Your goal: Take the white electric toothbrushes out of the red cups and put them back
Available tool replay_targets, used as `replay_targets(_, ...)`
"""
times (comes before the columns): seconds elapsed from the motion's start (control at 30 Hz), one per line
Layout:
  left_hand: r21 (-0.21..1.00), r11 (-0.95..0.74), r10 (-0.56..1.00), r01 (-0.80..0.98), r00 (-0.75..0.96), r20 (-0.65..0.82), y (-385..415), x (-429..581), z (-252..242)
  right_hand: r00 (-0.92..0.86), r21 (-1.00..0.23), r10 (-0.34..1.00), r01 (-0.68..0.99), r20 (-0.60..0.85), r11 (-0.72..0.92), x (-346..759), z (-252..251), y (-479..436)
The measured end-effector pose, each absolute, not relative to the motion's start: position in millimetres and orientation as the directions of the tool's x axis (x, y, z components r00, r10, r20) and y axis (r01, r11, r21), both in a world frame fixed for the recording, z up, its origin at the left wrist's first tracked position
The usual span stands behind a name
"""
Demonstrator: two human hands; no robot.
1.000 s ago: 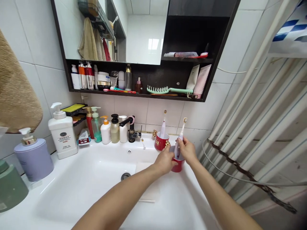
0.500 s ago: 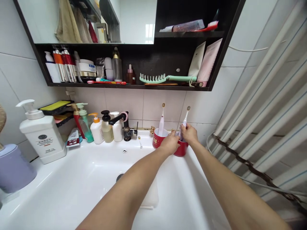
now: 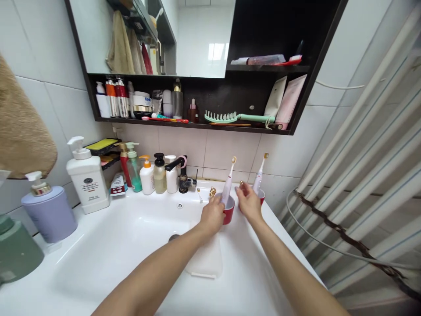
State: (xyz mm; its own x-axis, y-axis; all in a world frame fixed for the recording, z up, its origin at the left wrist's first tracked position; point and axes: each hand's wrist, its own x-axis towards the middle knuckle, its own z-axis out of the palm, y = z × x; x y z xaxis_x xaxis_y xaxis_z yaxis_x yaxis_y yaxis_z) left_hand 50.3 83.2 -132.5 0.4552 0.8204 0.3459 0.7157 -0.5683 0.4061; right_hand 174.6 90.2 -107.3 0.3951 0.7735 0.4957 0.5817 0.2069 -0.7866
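At the back right of the white sink, my left hand (image 3: 213, 215) is closed round the near left side of a red cup (image 3: 229, 214). A pale pink electric toothbrush (image 3: 227, 188) stands in that cup. My right hand (image 3: 249, 202) is raised to the right of it, in front of a second red cup (image 3: 262, 196) that it partly covers. Another electric toothbrush (image 3: 258, 181) leans in the second cup. The right fingers are bent near a small gold figure (image 3: 242, 184); whether they hold anything is unclear. A second gold figure (image 3: 212, 191) stands behind my left hand.
A black faucet (image 3: 183, 173) and pump bottles (image 3: 160, 175) line the back rim. A small brush head (image 3: 199, 195) lies beside the faucet. Above hangs a dark cabinet (image 3: 184, 124) with toiletries. White pipes (image 3: 342, 175) run along the right. A pale bag-like item (image 3: 205, 261) lies in the sink.
My left hand has moved from the right cup to the left cup, which now sits nearer. My right hand has let go of the toothbrush and shifted left. The view has turned left.
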Motion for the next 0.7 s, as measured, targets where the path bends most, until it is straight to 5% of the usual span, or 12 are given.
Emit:
replay_targets(0.13, 0.395, -0.519, 0.853, 0.758, 0.431, 0.295, 41.4, 24.7, -152.5, 0.246, -0.895, 0.928, 0.417, 0.279, 0.158, 138.2, -140.2, 79.7)
replay_targets(0.43, 0.465, -0.417, 0.909, 0.781, 0.346, 0.234, 10.7, 8.2, -171.7, 0.205, -0.881, 0.931, 0.434, 0.302, 0.19, 108.9, -151.3, 56.7)
replay_targets(0.57, 0.635, -0.423, 0.906, 0.647, 0.282, 0.316, 11.2, 0.5, -169.6, 0.353, -0.899, 0.852, 0.349, 0.387, 0.264, 117.4, -127.3, 46.8)
replay_targets(0.7, 0.89, -0.376, 0.927, 0.258, 0.108, 0.36, 13.3, -12.5, -154.7, 0.396, -0.934, 0.847, 0.113, 0.356, 0.34, 123.1, -106.6, 31.4)
